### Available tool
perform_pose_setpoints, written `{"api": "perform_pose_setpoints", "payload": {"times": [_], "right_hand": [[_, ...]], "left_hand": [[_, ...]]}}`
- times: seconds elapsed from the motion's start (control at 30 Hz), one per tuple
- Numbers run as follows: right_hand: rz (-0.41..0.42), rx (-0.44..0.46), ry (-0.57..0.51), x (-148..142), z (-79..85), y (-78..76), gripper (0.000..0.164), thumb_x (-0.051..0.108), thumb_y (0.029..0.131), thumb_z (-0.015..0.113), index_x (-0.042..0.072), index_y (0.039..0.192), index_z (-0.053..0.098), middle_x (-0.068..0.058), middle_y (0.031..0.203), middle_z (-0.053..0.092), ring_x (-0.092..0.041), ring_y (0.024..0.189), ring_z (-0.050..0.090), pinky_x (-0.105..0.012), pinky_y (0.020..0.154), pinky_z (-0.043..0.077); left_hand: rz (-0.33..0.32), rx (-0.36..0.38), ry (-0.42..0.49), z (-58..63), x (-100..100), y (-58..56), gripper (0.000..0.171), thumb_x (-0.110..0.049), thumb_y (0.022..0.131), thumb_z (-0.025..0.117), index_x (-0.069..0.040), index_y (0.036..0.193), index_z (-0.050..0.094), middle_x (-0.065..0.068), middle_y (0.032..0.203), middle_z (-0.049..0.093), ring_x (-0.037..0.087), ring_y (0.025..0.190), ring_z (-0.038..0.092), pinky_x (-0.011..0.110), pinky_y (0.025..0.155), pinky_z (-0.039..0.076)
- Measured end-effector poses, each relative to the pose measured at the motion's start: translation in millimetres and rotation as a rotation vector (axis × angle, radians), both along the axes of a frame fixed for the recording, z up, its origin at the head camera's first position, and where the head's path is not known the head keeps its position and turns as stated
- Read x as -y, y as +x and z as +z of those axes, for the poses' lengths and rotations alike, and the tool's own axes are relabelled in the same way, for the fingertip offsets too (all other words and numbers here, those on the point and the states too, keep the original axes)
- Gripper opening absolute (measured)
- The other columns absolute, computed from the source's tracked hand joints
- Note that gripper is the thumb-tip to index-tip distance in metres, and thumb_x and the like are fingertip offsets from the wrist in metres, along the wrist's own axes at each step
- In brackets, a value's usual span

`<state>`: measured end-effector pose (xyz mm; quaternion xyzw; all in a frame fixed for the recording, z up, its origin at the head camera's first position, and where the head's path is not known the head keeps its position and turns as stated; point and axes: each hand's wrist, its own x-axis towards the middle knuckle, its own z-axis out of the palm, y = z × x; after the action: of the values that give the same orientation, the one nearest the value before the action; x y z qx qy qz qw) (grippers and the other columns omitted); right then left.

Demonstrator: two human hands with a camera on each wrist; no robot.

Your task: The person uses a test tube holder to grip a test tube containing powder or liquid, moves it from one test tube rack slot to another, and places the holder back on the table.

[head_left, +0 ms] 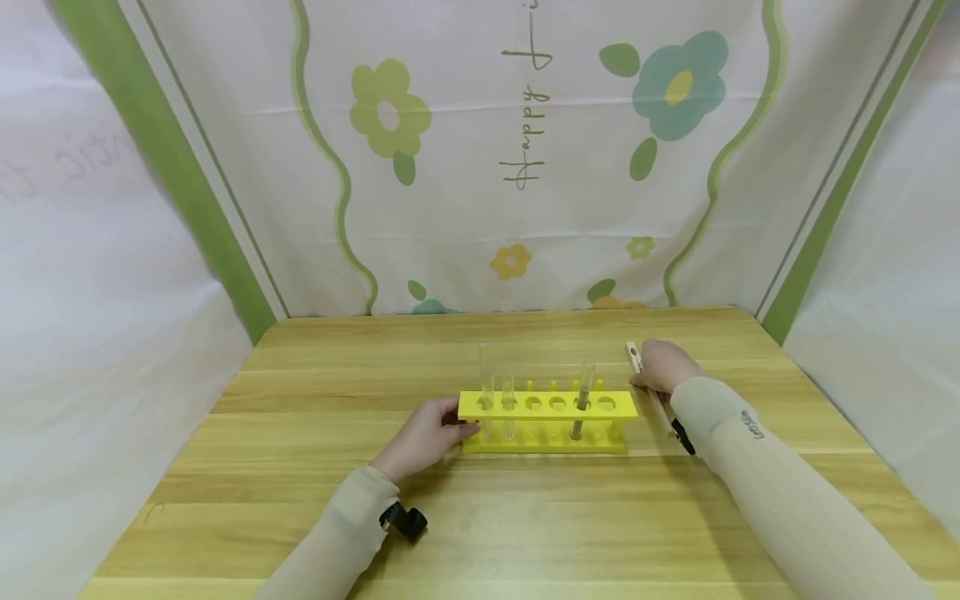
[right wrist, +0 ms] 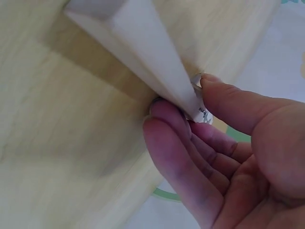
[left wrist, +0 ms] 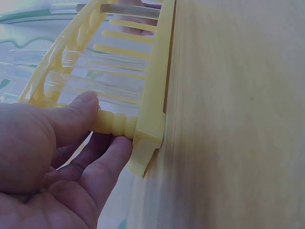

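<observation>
A yellow test tube rack (head_left: 547, 407) stands mid-table on the wooden table (head_left: 315, 500). Two clear empty tubes (head_left: 508, 398) sit in its left holes, and a tube with dark contents (head_left: 582, 402) stands right of centre. My left hand (head_left: 463, 426) holds the rack's left end. In the left wrist view, the left hand (left wrist: 107, 125) pinches the rack's end post (left wrist: 119, 125) between thumb and forefinger. My right hand (head_left: 647, 375), just right of the rack, grips a wooden tube clamp (head_left: 635, 357). Up close, the right hand (right wrist: 183, 95) pinches the clamp (right wrist: 143, 52) between thumb and fingers.
Flower-printed cloth walls (head_left: 525, 167) close in the table at the back and both sides. Bare wood shows in front of the rack and to its far left. A small black device (head_left: 406, 521) is strapped at my left wrist.
</observation>
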<state>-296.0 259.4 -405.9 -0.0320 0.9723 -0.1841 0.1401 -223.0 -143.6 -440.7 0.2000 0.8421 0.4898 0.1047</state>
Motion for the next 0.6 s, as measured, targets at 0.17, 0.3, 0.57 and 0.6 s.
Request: {"api": "perform_pose_setpoints", "payload": {"times": [0.17, 0.3, 0.57, 0.6], "right_hand": [[-0.005, 0.005, 0.007, -0.2, -1.9, -1.7, 0.024, 0.013, 0.096, 0.067, -0.003, 0.08, 0.059, -0.014, 0.063, 0.062, -0.019, 0.047, 0.059, -0.029, 0.045, 0.051], [-0.013, 0.006, -0.003, 1.5, -0.3, 0.0, 0.022, 0.012, 0.096, 0.067, -0.003, 0.082, 0.058, -0.015, 0.065, 0.061, -0.019, 0.048, 0.059, -0.029, 0.045, 0.05], [-0.006, -0.007, 0.016, 4.7, 3.7, 1.3, 0.022, 0.011, 0.095, 0.067, -0.004, 0.084, 0.056, -0.015, 0.067, 0.06, -0.018, 0.048, 0.059, -0.029, 0.045, 0.05], [-0.002, -0.008, 0.017, 4.9, 4.0, 1.3, 0.021, 0.011, 0.095, 0.067, -0.004, 0.085, 0.055, -0.014, 0.067, 0.06, -0.019, 0.049, 0.059, -0.028, 0.045, 0.05]], "left_hand": [[0.003, -0.011, -0.009, 0.2, 0.0, 0.2, 0.024, -0.02, 0.096, 0.068, -0.02, 0.12, 0.068, -0.003, 0.108, 0.069, 0.016, 0.093, 0.061, 0.031, 0.075, 0.051], [0.004, -0.013, -0.012, 0.3, -0.3, 0.2, 0.024, -0.02, 0.096, 0.068, -0.02, 0.12, 0.068, -0.004, 0.109, 0.068, 0.016, 0.093, 0.06, 0.03, 0.075, 0.051], [0.002, -0.011, -0.013, 1.4, -0.6, 1.0, 0.025, -0.02, 0.096, 0.068, -0.021, 0.121, 0.067, -0.007, 0.11, 0.068, 0.015, 0.095, 0.061, 0.032, 0.077, 0.051], [0.003, -0.009, -0.015, 1.6, -0.5, 1.2, 0.025, -0.02, 0.096, 0.068, -0.021, 0.121, 0.067, -0.007, 0.11, 0.068, 0.015, 0.095, 0.061, 0.032, 0.077, 0.051]]}}
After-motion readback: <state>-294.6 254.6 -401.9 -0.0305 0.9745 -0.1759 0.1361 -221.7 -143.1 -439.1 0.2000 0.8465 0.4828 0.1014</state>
